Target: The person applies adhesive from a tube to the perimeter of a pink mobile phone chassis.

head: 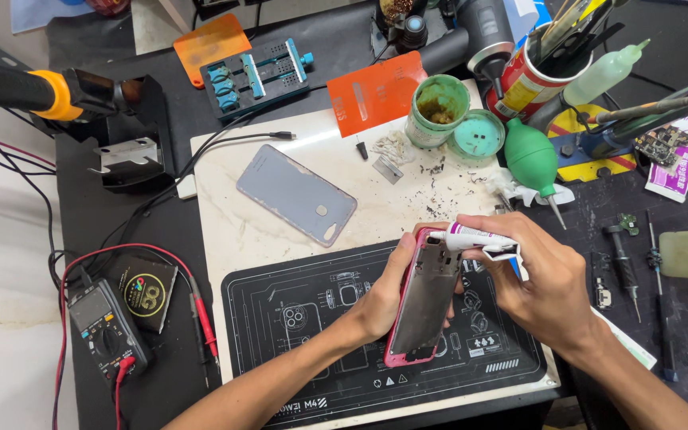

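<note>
Currently our left hand (pixel 382 296) grips the pink-framed phone (pixel 425 296) above the black mat (pixel 296 334); our right hand (pixel 537 280) squeezes a glue tube (pixel 479 239) at its top edge, gluing seemingly just begun, grey back cover (pixel 296 193) still off.

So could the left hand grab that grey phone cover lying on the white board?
Probably not right now: the left hand is holding the pink-framed phone. The grey cover lies bare nearby, with nothing in between.
</note>
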